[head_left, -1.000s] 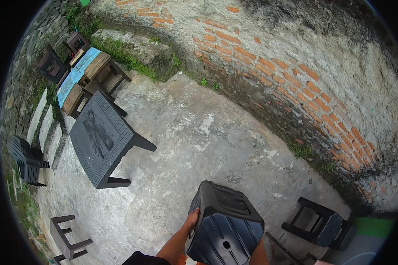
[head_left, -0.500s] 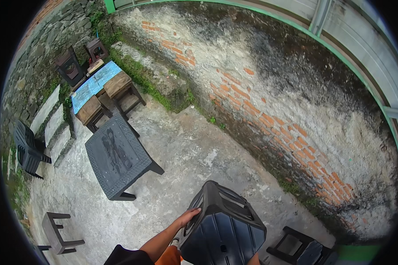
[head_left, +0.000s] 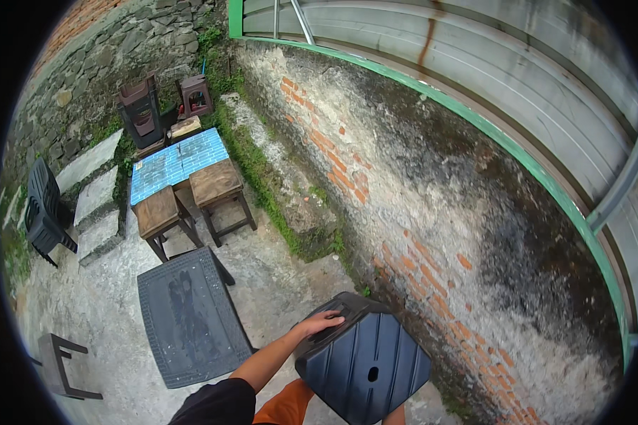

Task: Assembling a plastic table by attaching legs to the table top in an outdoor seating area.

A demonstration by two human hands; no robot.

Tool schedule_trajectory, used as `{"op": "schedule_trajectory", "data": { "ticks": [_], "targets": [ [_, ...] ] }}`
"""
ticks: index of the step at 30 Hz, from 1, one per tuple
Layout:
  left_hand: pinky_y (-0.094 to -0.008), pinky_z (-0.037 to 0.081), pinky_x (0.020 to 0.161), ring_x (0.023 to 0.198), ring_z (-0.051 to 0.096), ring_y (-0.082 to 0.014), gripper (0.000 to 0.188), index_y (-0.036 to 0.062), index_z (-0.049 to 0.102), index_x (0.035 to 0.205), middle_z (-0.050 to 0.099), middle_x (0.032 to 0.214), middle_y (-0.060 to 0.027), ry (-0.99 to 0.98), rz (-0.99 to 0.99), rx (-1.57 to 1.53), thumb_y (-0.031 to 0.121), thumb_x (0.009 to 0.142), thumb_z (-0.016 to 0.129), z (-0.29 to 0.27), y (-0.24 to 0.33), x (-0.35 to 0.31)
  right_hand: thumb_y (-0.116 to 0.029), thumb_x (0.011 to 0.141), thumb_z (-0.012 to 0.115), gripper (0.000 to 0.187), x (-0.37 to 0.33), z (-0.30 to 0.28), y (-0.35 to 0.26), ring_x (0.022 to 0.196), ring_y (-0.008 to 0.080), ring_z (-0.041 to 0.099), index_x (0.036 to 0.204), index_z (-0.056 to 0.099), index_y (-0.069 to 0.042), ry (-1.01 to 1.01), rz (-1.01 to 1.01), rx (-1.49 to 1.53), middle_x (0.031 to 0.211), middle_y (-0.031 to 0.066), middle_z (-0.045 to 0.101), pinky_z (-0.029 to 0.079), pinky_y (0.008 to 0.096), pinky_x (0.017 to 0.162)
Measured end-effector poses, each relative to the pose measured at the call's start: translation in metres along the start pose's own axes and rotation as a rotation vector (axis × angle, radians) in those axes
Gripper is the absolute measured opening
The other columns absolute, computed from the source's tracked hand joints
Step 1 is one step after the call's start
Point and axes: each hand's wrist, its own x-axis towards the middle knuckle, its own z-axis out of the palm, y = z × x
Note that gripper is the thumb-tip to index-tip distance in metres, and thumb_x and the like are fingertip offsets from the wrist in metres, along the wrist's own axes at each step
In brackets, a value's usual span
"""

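A black plastic stool (head_left: 386, 340) is held in front of me at the lower centre, tilted so that its ribbed seat with an oval hole faces me. My left hand (head_left: 324, 322) lies over the stool's left side, its fingers stretched across the side panel and gripping it. Of my right arm (head_left: 395, 416) only a bit of skin shows under the stool's lower edge; the right hand itself is hidden behind the stool.
A low dark plastic table (head_left: 191, 319) stands to the left. Beyond it are a blue brick-patterned table (head_left: 179, 163), wooden stools (head_left: 217, 182), stacked dark chairs (head_left: 44, 209) and concrete slabs (head_left: 96, 188). A mossy ledge and a worn brick wall (head_left: 432, 177) run along the right.
My view has swung to the right and come closer to the wall. The stool has come along in my hands, its seat turned more toward me. Another dark stool at lower right has left view.
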Motion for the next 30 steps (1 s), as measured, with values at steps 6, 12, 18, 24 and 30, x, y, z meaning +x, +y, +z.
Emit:
{"op": "schedule_trajectory", "data": {
  "ticks": [6,12,18,24,30],
  "targets": [
    [-0.0372,0.024,0.110,0.135,0.033,-0.0272,0.082,0.0097,0.038,0.142,0.035,0.146,-0.0142,0.074,-0.124,0.089,0.066,0.083,0.049,-0.110,-0.017,0.169,-0.064,0.090,0.033,0.080,0.199,0.016,0.016,0.132,0.0313,0.035,0.143,0.029,-0.005,-0.043,0.067,-0.076,0.146,0.0105,0.035,0.029,0.0446,0.110],
    [-0.0360,0.031,0.106,0.127,0.042,-0.0238,0.059,0.0079,0.048,0.135,0.045,0.139,-0.0122,0.130,-0.169,0.325,0.050,0.096,0.036,-0.189,-0.018,0.245,-0.062,0.091,0.033,0.078,0.259,0.007,0.071,0.132,0.0311,0.035,0.143,0.029,-0.005,-0.021,0.236,-0.135,0.146,0.0100,0.035,0.029,0.0445,0.110],
    [-0.0377,0.045,0.090,0.103,0.060,-0.0262,0.056,0.0044,0.063,0.116,0.065,0.111,-0.0111,0.502,-0.095,0.173,0.050,0.094,0.039,-0.225,-0.021,0.200,-0.048,0.096,0.036,0.061,0.230,0.034,0.060,0.130,0.0268,0.038,0.141,0.033,-0.008,0.092,0.506,-0.161,0.144,0.0065,0.039,0.033,0.0438,0.107],
    [-0.0418,0.038,0.102,0.119,0.048,-0.0387,0.089,-0.0030,0.037,0.135,0.048,0.130,-0.0246,1.057,0.027,0.241,0.053,0.074,0.069,-0.102,-0.067,0.107,-0.054,0.091,0.046,0.067,0.211,0.051,0.005,0.120,0.0271,0.048,0.135,0.040,-0.003,0.384,0.465,-0.232,0.135,0.0134,0.045,0.036,0.0434,0.101],
    [-0.0424,0.043,0.097,0.116,0.052,-0.0344,0.098,-0.0044,0.032,0.138,0.048,0.131,-0.0213,0.477,-0.435,-0.372,0.051,0.069,0.075,0.007,-0.042,0.060,-0.040,0.089,0.058,0.063,0.253,0.102,-0.071,0.106,0.0234,0.056,0.138,0.038,-0.006,0.114,0.351,-0.896,0.123,0.0123,0.054,0.047,0.0404,0.086]
  ]
}}
